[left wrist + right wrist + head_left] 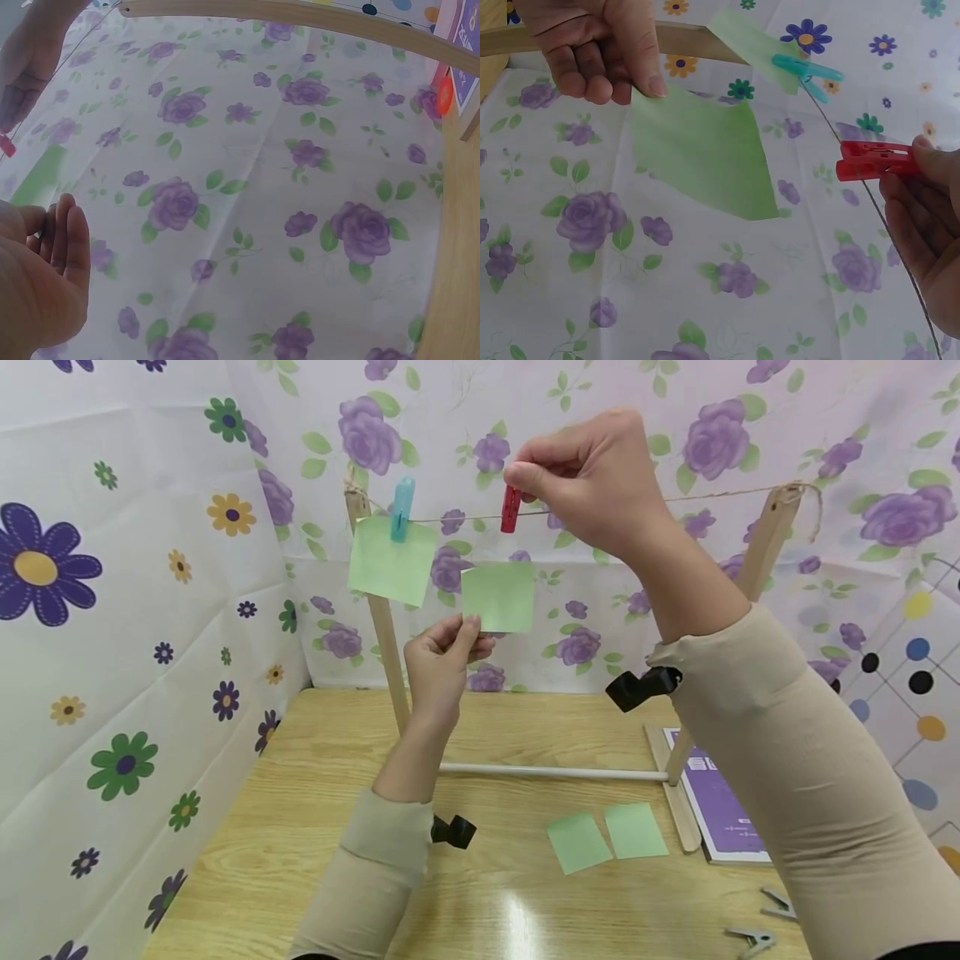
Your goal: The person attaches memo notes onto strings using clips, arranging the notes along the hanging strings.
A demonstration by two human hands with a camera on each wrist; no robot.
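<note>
My left hand [442, 664] pinches a green paper square [501, 597] by its lower left corner, holding it just below the string. With thumb and fingers my right hand [592, 477] grips a red clothespin [511, 510] at its top end; the clothespin overlaps the string [472, 517]. To the left, a blue clothespin [402, 510] fixes another green paper [390, 560] onto that string. In the right wrist view the held paper [705, 154] hangs apart from the red clothespin [874, 160]. Only a sliver of the held paper [41, 176] shows in the left wrist view.
Wooden posts [768, 539] carry the string, with a white rod [555, 772] low between them. Two green papers [579, 843] lie on the wooden table [480, 885]. Grey clothespins [750, 941] sit at the front right, and a purple book [723, 802] lies by the right post.
</note>
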